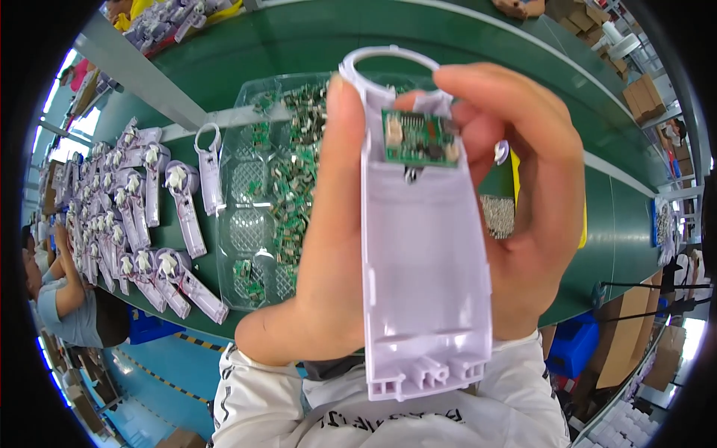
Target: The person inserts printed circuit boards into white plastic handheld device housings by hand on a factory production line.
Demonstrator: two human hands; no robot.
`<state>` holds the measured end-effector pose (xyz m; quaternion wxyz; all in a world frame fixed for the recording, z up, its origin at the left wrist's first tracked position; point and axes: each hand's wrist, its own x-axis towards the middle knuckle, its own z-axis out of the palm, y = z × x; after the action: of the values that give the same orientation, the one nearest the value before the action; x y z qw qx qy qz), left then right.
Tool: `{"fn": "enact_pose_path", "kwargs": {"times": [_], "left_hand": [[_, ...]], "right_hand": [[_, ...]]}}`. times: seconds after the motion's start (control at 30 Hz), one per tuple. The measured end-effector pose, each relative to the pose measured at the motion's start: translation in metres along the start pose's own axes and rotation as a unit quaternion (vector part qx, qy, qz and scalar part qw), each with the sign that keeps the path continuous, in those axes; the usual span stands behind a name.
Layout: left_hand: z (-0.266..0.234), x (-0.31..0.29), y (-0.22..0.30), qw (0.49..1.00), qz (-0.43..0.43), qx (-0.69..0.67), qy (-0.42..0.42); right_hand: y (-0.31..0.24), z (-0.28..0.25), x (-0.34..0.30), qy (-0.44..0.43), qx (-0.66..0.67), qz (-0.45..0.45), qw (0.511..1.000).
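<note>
Here I hold a pale lilac, long, open plastic housing shell (426,254) up close in front of me, with both hands wrapped around it. My left hand (317,246) grips its left edge, the thumb running straight up along the rim almost to the ring-shaped loop at the shell's top. My right hand (530,201) cups the right side from behind, and its fingers (485,93) curl over the top to press on a small green rectangular circuit board (420,138), which sits in the upper part of the shell just under the loop. The lower part of the shell is a bare trough ending in small moulded ribs near my white sleeves (284,403).

Behind my hands, on the green conveyor belt (314,37), lies a clear plastic blister tray (254,224) heaped with more small green circuit boards. To its left, rows of assembled lilac housings with white fan-like parts (142,216) lie side by side, and one empty shell with a loop (210,168) rests just beside the tray. A heap of small silvery screws (497,215) shows past my right hand. At the far left a person in a light blue shirt (63,299) sits at the belt, and cardboard boxes (642,97) stand at the upper right.
</note>
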<state>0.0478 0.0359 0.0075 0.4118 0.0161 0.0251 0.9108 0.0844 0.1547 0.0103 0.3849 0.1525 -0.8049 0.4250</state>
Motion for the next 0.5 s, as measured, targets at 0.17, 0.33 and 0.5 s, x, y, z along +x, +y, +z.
{"fn": "enact_pose_path", "kwargs": {"times": [0.17,0.33,0.5], "left_hand": [[-0.011,-0.011,-0.001,0.992,-0.002,0.126,0.011],[-0.010,-0.024,-0.004,0.995,-0.056,0.075,0.019],[-0.010,-0.026,-0.009,0.996,-0.007,0.087,-0.003]], "right_hand": [[0.002,-0.009,-0.002,-0.062,-0.103,-0.094,0.988],[-0.015,-0.008,-0.012,-0.031,-0.077,-0.023,0.996],[-0.014,-0.010,-0.012,-0.032,-0.062,-0.043,0.997]]}}
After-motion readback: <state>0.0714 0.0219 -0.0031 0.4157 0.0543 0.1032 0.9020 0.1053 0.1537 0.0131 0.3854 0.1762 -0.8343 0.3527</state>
